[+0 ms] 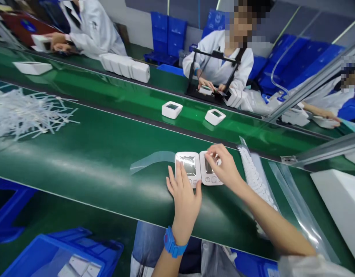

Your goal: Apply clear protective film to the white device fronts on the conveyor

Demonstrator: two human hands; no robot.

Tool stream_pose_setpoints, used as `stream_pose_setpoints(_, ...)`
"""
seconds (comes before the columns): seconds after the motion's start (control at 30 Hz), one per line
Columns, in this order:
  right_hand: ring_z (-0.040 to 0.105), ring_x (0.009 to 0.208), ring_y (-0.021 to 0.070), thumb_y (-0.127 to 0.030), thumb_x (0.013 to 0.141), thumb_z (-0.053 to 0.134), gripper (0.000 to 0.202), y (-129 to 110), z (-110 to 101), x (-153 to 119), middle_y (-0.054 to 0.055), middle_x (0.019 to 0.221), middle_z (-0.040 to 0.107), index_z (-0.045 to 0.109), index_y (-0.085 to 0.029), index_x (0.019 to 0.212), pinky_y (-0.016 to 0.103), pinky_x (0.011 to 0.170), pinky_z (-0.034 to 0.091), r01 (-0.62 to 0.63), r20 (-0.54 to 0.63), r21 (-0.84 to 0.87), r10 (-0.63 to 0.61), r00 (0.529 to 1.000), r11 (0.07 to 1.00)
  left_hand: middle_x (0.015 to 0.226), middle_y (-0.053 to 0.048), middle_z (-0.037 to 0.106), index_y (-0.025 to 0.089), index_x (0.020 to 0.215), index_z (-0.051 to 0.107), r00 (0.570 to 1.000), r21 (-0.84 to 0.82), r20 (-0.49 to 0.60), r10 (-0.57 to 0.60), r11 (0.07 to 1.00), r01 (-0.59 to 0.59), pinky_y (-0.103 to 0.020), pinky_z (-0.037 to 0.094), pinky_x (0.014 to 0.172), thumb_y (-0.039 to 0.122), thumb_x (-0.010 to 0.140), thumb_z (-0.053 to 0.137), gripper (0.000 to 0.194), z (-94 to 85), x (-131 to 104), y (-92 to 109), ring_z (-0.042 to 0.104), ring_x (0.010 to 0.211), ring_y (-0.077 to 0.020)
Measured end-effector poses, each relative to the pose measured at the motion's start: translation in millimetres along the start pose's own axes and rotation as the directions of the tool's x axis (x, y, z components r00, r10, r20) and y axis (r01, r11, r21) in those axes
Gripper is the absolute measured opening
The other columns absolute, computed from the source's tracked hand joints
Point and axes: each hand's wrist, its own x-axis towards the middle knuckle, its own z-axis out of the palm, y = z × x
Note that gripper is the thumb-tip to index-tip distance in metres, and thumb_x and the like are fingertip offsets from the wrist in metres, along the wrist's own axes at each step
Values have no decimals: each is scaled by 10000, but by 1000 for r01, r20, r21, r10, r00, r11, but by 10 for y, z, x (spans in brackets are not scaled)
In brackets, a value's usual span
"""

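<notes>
Two white devices with grey screens lie side by side on the green work surface (108, 161). My left hand (185, 192), with a blue watch on the wrist, rests with spread fingers on the lower left part of the left device (191, 166). Over the screen of the right device (207, 177) is my right hand (223, 165), its thumb and index finger pinched together near the top left corner. Whatever is between those fingertips is too small to name. A clear film strip (154, 159) extends leftward from the left device.
White strips (30, 111) are heaped at the left. A strip of round white pieces (256, 177), clear film (295, 207) and a white box (339, 200) lie right. Beyond, a green conveyor (122, 104) carries white devices; co-workers sit behind it. A blue bin (39, 254) stands lower left.
</notes>
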Motion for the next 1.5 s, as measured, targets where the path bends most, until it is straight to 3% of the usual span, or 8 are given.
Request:
stream_pose_setpoints(0.37, 464, 1316, 419, -656, 789, 636, 1048, -162, 1419, 2496, 329, 1410, 434, 198, -9, 1487, 528, 1047, 415, -475, 48, -401, 536, 843, 783, 1603, -120, 270, 338, 1528, 222, 966, -691, 62, -250, 688, 222, -425, 514, 1039, 312, 983, 502, 613, -437, -241, -636, 549, 1301, -255)
stream_pose_setpoints(0.57, 426, 1355, 425, -600, 809, 624, 1064, -153, 1471, 2796, 378, 1422, 382, 112, 20, 1506, 553, 1046, 408, -529, 78, -471, 631, 772, 706, 1595, -124, 297, 310, 1517, 273, 952, -765, 147, -267, 580, 281, -407, 496, 1057, 333, 990, 486, 569, -509, -215, -666, 546, 1306, -245)
stream_pose_setpoints(0.8, 440, 1335, 324, -242, 516, 875, 1209, -341, 1077, 2286, 158, 1522, 395, 234, -200, 1541, 448, 1109, 373, 10, 582, -285, 165, 796, 958, 1518, -114, 455, 303, 1428, 431, 920, -874, 23, -390, 440, 208, -353, 549, 963, 311, 962, 551, 481, -710, -251, -784, 651, 1171, -232)
stream_pose_setpoints(0.87, 420, 1339, 357, -165, 428, 885, 1272, -471, 1008, 1979, 158, 1510, 414, 265, -204, 1538, 510, 1118, 345, 301, 747, -114, -118, 654, 947, 1507, -103, 468, 307, 1398, 474, 891, -876, -79, -448, 458, 152, -332, 567, 911, 283, 954, 568, 455, -825, -251, -848, 668, 1127, -223)
stream_pose_setpoints(1.0, 429, 1356, 337, -10, 460, 812, 1131, -721, 1019, 1417, 118, 1452, 507, 387, -231, 1484, 501, 1144, 313, 747, 835, 251, -528, 155, 616, 1526, -79, 447, 330, 1395, 495, 808, -848, -262, -528, 526, 68, -266, 570, 837, 259, 938, 591, 472, -1024, -245, -935, 666, 1092, -194)
stream_pose_setpoints(1.1, 470, 1344, 293, 101, 475, 756, 1008, -831, 1099, 1167, 72, 1396, 572, 510, -261, 1384, 438, 1144, 333, 865, 828, 279, -560, 2, 416, 1599, -73, 336, 368, 1447, 426, 865, -837, -213, -455, 542, 79, -248, 564, 857, 252, 898, 650, 605, -1088, -261, -933, 661, 1127, -195)
stream_pose_setpoints(1.33, 500, 1345, 260, 100, 703, 632, 726, -995, 875, 946, 82, 1433, 556, 558, -269, 1325, 433, 1078, 430, 881, 779, 105, -589, 214, 460, 1574, -149, 377, 326, 1496, 311, 935, -860, 37, -352, 466, 210, -341, 551, 968, 279, 892, 657, 698, -1107, -328, -815, 615, 1244, -268)
stream_pose_setpoints(1.5, 639, 1135, 239, -120, 936, 500, 317, -1131, 486, 419, 128, 1218, 657, 615, -210, 1218, 423, 939, 545, 680, 534, 175, -649, 542, 712, 1457, -136, 542, 248, 1394, 456, 945, -859, 146, -292, 436, 268, -380, 512, 1040, 272, 917, 611, 502, -1039, -392, -667, 593, 1272, -253)
